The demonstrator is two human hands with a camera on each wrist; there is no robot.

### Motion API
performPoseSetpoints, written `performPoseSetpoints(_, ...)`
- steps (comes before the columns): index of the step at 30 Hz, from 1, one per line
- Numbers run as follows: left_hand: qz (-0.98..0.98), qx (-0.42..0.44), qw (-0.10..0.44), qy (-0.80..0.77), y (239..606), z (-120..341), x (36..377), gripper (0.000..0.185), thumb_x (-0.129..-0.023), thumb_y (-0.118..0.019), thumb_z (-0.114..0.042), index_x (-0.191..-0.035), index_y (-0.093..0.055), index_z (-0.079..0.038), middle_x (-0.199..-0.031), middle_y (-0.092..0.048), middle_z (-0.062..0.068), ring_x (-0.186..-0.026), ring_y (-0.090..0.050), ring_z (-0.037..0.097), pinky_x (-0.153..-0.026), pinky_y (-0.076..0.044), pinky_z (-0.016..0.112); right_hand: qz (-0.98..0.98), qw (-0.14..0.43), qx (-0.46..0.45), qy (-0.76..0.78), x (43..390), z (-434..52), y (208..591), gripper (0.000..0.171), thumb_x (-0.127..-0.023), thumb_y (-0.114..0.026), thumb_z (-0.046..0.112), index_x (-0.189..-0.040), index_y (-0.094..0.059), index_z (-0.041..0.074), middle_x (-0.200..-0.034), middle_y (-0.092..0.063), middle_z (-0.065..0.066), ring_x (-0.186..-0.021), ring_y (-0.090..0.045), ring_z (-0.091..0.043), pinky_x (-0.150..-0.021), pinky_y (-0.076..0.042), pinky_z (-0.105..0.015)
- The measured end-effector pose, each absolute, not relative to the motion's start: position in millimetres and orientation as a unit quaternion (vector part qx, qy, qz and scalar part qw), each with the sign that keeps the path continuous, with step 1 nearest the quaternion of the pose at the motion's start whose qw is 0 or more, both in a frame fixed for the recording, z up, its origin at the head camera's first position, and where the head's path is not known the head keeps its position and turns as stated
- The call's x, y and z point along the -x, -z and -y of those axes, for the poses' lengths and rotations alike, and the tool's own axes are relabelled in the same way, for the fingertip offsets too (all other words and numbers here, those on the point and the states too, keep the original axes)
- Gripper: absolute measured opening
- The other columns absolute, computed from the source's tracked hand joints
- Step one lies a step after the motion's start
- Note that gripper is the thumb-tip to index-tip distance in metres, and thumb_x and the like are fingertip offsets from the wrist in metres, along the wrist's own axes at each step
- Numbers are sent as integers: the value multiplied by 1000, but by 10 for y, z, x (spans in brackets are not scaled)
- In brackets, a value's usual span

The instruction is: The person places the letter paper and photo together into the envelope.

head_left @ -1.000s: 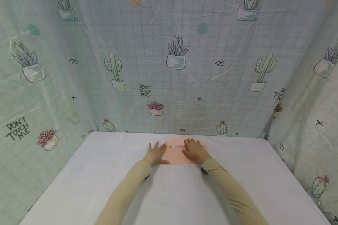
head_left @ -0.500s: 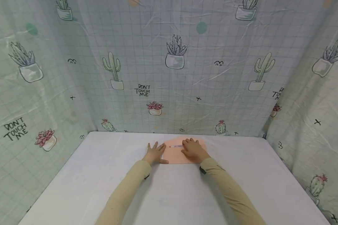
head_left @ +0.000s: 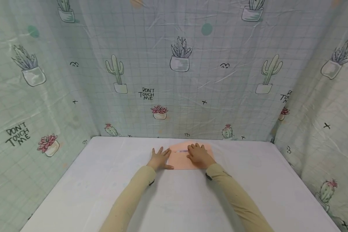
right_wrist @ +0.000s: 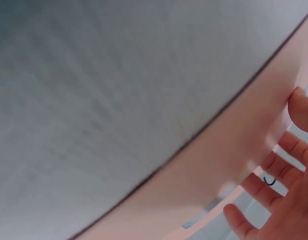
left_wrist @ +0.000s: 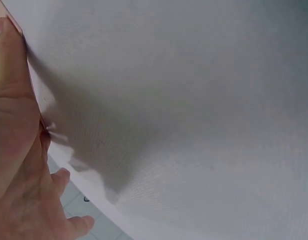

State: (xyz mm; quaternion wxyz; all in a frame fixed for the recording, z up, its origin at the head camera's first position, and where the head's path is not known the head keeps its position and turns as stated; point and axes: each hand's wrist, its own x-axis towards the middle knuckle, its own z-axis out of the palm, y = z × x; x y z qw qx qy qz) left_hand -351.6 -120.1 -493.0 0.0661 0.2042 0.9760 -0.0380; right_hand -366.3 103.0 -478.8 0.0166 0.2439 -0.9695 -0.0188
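Observation:
A flat peach-coloured piece shaped like an envelope point(head_left: 181, 162) lies near the back of the white table, its tapered flap side facing away. A thin bluish strip point(head_left: 181, 151) crosses its upper part, and the right hand covers some of that strip. My left hand point(head_left: 159, 160) rests at the left edge with fingers spread and its thumb along the near corner; in the left wrist view the left thumb point(left_wrist: 10, 60) lies on the peach edge. My right hand point(head_left: 200, 154) lies over the right half, bent fingertips at the strip. In the right wrist view its fingers point(right_wrist: 261, 192) are spread, touching the peach surface.
The white table point(head_left: 174, 203) reaches a cloth backdrop point(head_left: 174, 80) printed with potted cacti, which also hangs along both sides. Light tan sleeves point(head_left: 130, 196) cover both arms, with a dark band point(head_left: 208, 176) at the right wrist.

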Motion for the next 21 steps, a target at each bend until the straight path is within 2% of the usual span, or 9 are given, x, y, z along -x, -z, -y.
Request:
performPoseSetpoints(4,-975,-210,64,42,4960,1189,3552,93,-72,-45,-71,-144,-18,-18,-150,-17,-4,-139,-11,27,-104,-11,64,970,22,-241,30,3623,-1049,4794,30,-94,-41,35,-105,-51,9,-104,-49,-10,-94,-42,-25,-80,-36,-46)
performPoseSetpoints(5,-975,-201,81,42,4746,1127,3396,90,-74,-50,-66,-143,-22,-15,-149,-21,-1,-139,-15,28,-104,-14,63,970,23,-241,32,3612,-1059,4795,30,-94,-41,35,-106,-51,9,-104,-48,-10,-94,-41,-25,-80,-36,-47)
performPoseSetpoints(9,-973,-212,70,55,4696,1107,3336,89,-75,-49,-65,-142,-23,-13,-149,-23,1,-138,-16,28,-103,-16,63,971,16,-237,25,3559,-1097,4777,35,-93,-42,36,-113,-51,9,-111,-48,-10,-102,-42,-27,-86,-35,-52)
performPoseSetpoints(16,-973,-222,42,46,4757,1091,3360,89,-73,-52,-63,-140,-28,-10,-148,-26,4,-139,-13,28,-103,-14,64,973,-58,-212,-72,3424,-1190,4670,45,-91,-46,35,-129,-43,12,-134,-42,-11,-122,-36,-34,-95,-28,-59)
performPoseSetpoints(21,-976,-215,22,22,4828,1073,3312,83,-75,-53,-59,-138,-33,-8,-145,-31,9,-137,-18,30,-103,-16,64,968,-104,-201,-110,3311,-1271,4636,50,-90,-47,32,-134,-38,9,-141,-33,-17,-126,-31,-43,-95,-25,-66)
